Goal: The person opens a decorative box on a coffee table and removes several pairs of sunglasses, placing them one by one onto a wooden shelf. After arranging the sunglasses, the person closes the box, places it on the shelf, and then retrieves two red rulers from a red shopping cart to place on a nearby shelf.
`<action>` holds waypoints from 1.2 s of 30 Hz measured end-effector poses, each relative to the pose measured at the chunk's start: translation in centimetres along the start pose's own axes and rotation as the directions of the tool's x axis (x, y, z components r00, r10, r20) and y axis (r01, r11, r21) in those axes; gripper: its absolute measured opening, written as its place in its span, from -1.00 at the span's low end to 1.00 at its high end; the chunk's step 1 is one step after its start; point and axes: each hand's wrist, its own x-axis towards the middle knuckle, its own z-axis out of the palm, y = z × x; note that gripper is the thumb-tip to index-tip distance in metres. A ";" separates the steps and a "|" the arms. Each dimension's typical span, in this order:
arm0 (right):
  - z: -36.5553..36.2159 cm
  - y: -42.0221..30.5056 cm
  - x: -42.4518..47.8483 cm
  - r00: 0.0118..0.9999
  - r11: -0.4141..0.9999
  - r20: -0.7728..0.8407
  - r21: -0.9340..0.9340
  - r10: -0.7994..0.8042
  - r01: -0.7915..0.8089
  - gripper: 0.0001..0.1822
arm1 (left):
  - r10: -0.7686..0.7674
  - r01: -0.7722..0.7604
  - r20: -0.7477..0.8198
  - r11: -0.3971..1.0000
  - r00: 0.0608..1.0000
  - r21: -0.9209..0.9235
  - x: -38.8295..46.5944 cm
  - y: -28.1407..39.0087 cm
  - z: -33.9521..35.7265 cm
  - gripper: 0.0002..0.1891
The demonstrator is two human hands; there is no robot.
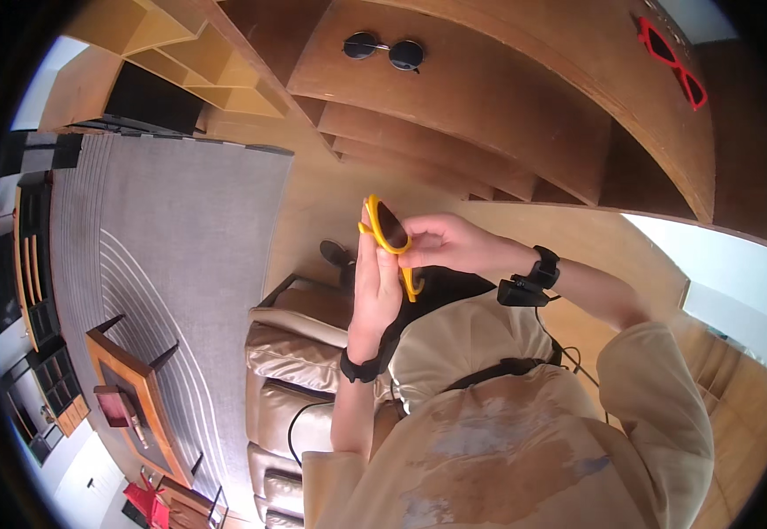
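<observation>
Yellow-framed sunglasses with dark lenses are held up between my two hands, in front of my body. My left hand supports them from below and behind, fingers pointing up. From the other side, the fingers of my right hand pinch the frame near its middle. One yellow temple hangs down beside my left palm. Round dark sunglasses lie on a wooden shelf above my hands. Red-framed sunglasses rest farther right, on a higher shelf board.
The wooden shelf unit spans the top. A beige leather sofa stands at lower left, beside a grey rug. Farther left is a low wooden table with a box on it. Black cables hang by my waist.
</observation>
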 end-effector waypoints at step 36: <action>-30.4 -2.4 -8.1 0.715 0.149 -0.537 -0.833 -0.447 -0.533 -0.50 | -0.757 0.809 -0.554 0.540 0.347 -0.232 -27.1 -31.7 -11.4 -0.58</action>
